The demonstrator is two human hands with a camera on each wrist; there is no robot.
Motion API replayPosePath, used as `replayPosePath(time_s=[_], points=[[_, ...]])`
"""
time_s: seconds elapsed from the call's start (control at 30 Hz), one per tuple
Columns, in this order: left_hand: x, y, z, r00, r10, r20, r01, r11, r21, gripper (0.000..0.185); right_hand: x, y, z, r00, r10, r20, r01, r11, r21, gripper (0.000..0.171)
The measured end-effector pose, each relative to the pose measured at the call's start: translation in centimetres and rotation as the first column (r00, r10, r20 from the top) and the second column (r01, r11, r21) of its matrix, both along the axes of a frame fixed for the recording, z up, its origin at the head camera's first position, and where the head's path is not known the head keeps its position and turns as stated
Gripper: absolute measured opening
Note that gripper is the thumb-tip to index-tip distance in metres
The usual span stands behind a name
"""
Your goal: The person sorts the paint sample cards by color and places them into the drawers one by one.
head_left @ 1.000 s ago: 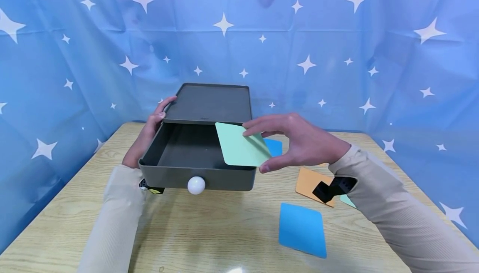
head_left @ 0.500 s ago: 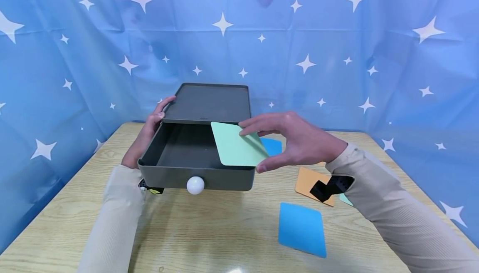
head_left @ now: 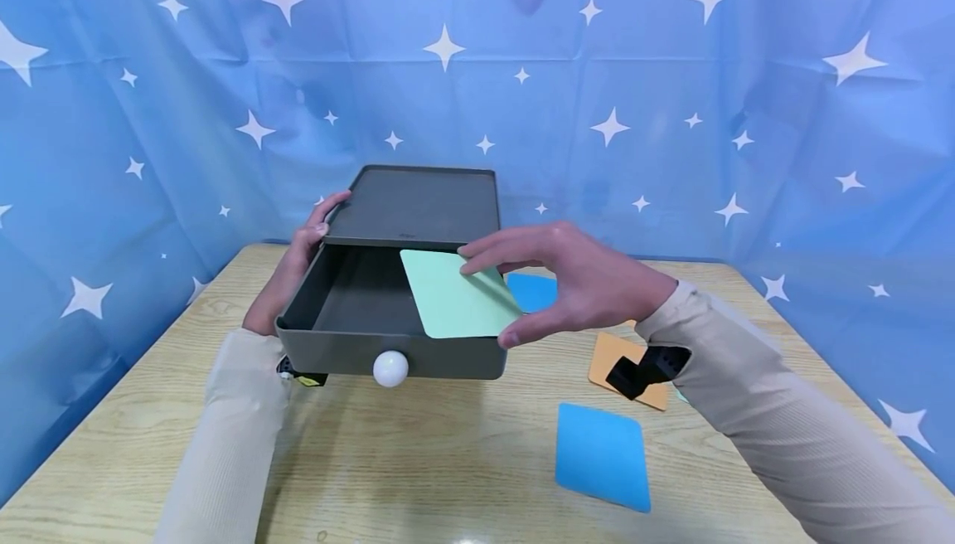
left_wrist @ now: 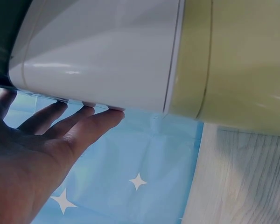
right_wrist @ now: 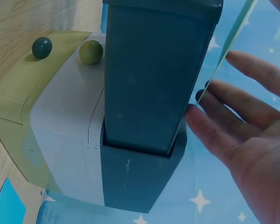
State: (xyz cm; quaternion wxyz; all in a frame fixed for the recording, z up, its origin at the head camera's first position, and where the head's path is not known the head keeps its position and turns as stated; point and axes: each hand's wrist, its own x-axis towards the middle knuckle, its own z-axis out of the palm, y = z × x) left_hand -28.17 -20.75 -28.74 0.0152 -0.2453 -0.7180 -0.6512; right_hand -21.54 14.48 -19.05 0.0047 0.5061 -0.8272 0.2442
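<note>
My right hand [head_left: 589, 283] pinches a pale green square card [head_left: 455, 295] between thumb and fingers. The card is tilted over the right part of a pulled-out dark grey drawer [head_left: 366, 295]. A white round knob [head_left: 390, 369] is on the drawer's front. Against the left side of the drawer box, under its grey top [head_left: 425, 200], rests my left hand [head_left: 291, 279]. In the left wrist view its extended fingers [left_wrist: 100, 123] touch the side of the stacked box. From the right wrist, the card [right_wrist: 231, 42] shows edge-on beside the drawer.
Beneath the grey box are a white drawer unit [right_wrist: 65, 116] and a yellow-green one [right_wrist: 9, 102], each with a round knob. A blue card [head_left: 603, 457], an orange card [head_left: 608, 353] and another blue card [head_left: 533, 291] lie to the right. A star-patterned curtain [head_left: 671, 179] stands behind.
My right hand has moved left with the green card, bringing it further over the drawer, and slightly lower at the last. The left hand and the drawer stay in place.
</note>
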Motion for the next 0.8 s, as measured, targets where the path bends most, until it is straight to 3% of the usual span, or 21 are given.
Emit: replayPosePath(time_s=[0.5, 0.8], points=[[-0.3, -0.3, -0.2, 0.999, -0.035, -0.006, 0.035, 0.999, 0.03, 0.057, -0.3, -1.0, 0.6, 0.999, 0.038, -0.025, -0.037, 0.999, 0.039, 0.061], [-0.3, -0.3, -0.3, 1.0, -0.019, -0.005, 0.019, 1.0, 0.015, 0.057, -0.4, -1.6, 0.6, 1.0, 0.004, -0.013, -0.004, 0.998, 0.056, 0.061]])
